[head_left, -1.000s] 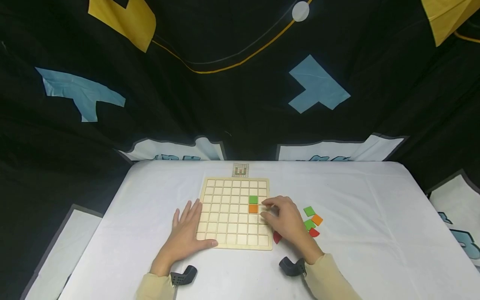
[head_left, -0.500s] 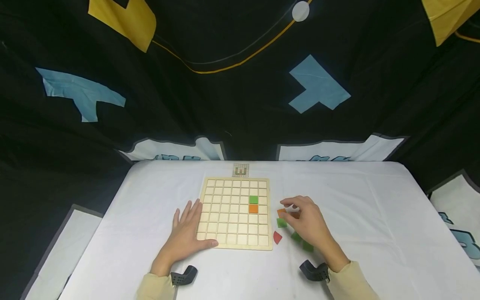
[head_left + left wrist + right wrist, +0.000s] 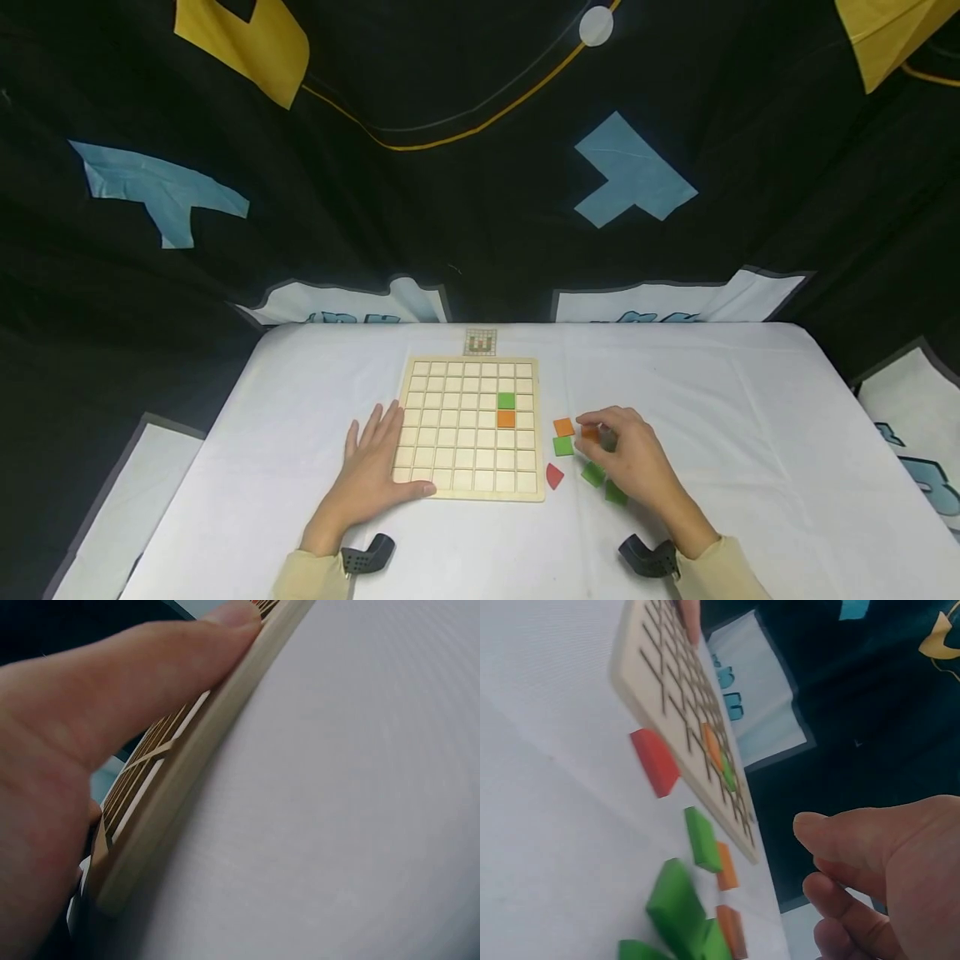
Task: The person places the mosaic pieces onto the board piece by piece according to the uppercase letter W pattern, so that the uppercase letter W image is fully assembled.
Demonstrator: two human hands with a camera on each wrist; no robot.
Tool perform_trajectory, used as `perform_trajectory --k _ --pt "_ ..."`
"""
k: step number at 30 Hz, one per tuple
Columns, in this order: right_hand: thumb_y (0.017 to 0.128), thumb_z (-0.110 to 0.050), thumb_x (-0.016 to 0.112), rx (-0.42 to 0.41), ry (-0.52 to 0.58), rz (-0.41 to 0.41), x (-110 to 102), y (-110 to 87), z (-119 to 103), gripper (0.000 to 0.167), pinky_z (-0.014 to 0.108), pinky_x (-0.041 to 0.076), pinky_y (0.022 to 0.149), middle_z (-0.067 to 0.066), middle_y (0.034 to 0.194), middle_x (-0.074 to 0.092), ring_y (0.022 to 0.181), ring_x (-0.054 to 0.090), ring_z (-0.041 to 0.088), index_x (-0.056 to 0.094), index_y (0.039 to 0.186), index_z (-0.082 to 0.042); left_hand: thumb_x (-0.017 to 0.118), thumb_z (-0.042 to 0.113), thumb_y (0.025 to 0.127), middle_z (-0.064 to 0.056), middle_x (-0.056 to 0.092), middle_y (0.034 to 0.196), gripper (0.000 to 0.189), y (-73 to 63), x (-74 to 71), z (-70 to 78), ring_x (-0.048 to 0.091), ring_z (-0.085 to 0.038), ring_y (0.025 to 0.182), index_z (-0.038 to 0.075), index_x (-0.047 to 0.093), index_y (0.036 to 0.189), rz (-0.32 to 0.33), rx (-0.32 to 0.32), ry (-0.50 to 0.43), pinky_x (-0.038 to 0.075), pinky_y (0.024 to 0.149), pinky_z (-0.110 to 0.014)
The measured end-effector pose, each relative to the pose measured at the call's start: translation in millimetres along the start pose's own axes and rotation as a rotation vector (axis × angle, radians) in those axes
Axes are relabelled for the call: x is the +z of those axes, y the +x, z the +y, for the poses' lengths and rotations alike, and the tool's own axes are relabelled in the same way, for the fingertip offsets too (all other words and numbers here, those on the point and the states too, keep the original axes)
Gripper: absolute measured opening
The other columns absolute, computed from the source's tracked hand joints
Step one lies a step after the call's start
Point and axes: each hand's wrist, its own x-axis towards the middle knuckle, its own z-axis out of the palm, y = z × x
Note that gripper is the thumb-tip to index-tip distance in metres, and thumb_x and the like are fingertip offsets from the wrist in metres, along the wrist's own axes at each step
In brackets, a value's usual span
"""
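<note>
A pale wooden grid board [image 3: 457, 457] lies on the white cloth, with a green square tile [image 3: 506, 401] and an orange square tile [image 3: 506, 419] in adjoining cells. My left hand [image 3: 371, 467] rests spread along its left side, thumb on the near edge. Right of the board, my right hand [image 3: 626, 454] hovers over loose tiles, thumb and fingers apart; the right wrist view [image 3: 877, 877] shows nothing between them. An orange tile [image 3: 731, 930] lies below it. Nearby are another orange tile [image 3: 563, 427], a green tile [image 3: 562, 447] and a red quarter-round tile [image 3: 554, 476].
More green tiles [image 3: 593, 474] lie near the right forearm; the hand hides others. A small pattern card [image 3: 480, 342] sits beyond the board's far edge. A black printed curtain [image 3: 450, 208] hangs behind the table.
My right hand has left the board's right edge and moved right, then slightly nearer, over the loose tiles. Several tiles it covered now show, and others are hidden. The left hand stays put.
</note>
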Motion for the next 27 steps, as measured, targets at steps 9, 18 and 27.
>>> perform_trajectory --k 9,18,27 --pt "0.08 -0.016 0.085 0.02 -0.038 -0.057 12 -3.5 5 0.029 0.045 0.05 0.092 0.001 0.105 0.071 0.105 0.06 0.023 0.076 0.107 -0.01 0.075 0.072 0.07 -0.021 0.02 0.164 0.128 -0.7 -0.1 -0.3 0.008 -0.043 0.152 -0.006 0.022 0.157 0.002 0.0 -0.002 -0.004 0.116 -0.066" --pt "0.079 -0.015 0.085 -0.013 -0.095 -0.07 18 -2.6 7 0.027 0.04 0.051 0.088 0.0 0.106 0.071 0.104 0.06 0.021 0.077 0.105 -0.011 0.075 0.073 0.07 -0.021 0.02 0.164 0.128 -0.1 -0.3 -0.2 0.008 -0.043 0.152 -0.005 0.022 0.157 0.006 -0.002 0.0 -0.003 0.116 -0.066" --pt "0.078 -0.014 0.086 0.016 -0.165 -0.08 21 -1.3 2 0.028 0.033 0.05 0.076 0.0 0.102 0.066 0.096 0.053 0.017 0.078 0.104 -0.012 0.075 0.073 0.07 -0.021 0.021 0.164 0.127 -0.4 1.2 -0.7 0.01 -0.045 0.151 -0.005 0.024 0.156 0.023 0.009 -0.005 -0.002 0.115 -0.068"
